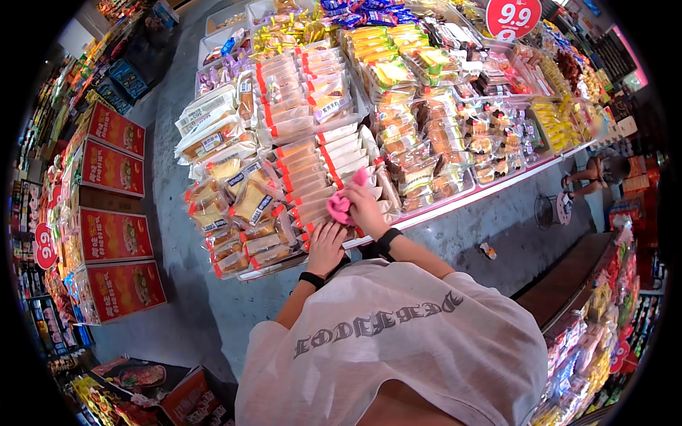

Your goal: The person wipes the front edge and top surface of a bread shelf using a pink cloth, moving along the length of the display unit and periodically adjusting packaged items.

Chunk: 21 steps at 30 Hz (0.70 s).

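Beside two hands, one pink cloth

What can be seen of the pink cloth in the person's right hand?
The pink cloth looks like soft fabric, crumpled into a loose bunch with one corner sticking up. The right hand grips it from the near side and presses it against the clear-wrapped pastry packs with red edge strips, near the front edge of the display table. The left hand lies just beside it on the packs, apparently not touching the cloth. No print or pattern shows on it.
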Tool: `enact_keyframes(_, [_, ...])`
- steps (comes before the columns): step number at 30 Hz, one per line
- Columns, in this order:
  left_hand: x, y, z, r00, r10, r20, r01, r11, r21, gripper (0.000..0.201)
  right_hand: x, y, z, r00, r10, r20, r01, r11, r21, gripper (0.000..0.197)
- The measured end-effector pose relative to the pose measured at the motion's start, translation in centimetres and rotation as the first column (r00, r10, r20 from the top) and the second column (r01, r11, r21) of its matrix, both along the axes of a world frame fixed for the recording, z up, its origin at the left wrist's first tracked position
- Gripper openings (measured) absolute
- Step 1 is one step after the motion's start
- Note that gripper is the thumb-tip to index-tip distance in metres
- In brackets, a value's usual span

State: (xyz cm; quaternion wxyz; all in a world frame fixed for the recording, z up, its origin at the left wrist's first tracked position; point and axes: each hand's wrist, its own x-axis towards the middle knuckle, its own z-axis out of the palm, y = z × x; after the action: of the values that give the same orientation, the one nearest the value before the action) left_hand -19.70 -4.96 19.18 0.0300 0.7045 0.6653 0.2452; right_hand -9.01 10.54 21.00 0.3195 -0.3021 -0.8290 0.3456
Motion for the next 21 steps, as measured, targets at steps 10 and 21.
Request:
enact_keyframes(10, [0.6, 0.5, -0.1, 0.998, 0.056, -0.039, -0.057, 0.998, -0.028, 0.045, -0.5, 2.6, 0.5, 0.947, 0.272, 0.174, -0.302, 0.936, 0.180, 0.023])
enact_keyframes(21, [1.5, 0.6, 0.9, 0.994, 0.103, -0.030, -0.102, 0.995, 0.018, 0.047, -0.2, 4.5, 0.4, 0.993, 0.051, 0.107, -0.055, 0.998, 0.038, 0.027])
